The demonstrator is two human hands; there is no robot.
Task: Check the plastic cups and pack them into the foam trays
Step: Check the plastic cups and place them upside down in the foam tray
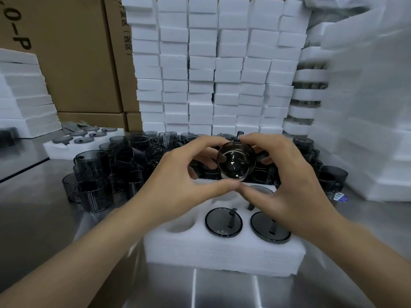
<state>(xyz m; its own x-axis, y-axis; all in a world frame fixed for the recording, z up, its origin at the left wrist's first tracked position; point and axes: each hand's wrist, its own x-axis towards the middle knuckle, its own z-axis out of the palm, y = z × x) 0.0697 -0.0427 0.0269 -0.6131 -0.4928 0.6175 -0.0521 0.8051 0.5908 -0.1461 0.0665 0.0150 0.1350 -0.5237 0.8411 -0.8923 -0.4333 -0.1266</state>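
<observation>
I hold one smoky grey plastic cup (236, 160) up between both hands, its round end turned toward me. My left hand (182, 174) grips its left side and my right hand (287, 174) grips its right side, thumbs meeting under it. Below lies a white foam tray (222, 252) with round pockets. Two pockets at the front hold cups (223, 222), a third cup sits behind them under my right thumb, and the left pockets (181, 225) are bare. A heap of loose grey cups (124, 156) lies behind the tray.
Tall stacks of white foam trays (213, 70) rise at the back and on the right (367, 107). A filled foam tray (73, 145) rests at the left, with more foam and cardboard boxes (73, 52) behind it. The bench is shiny steel (33, 207).
</observation>
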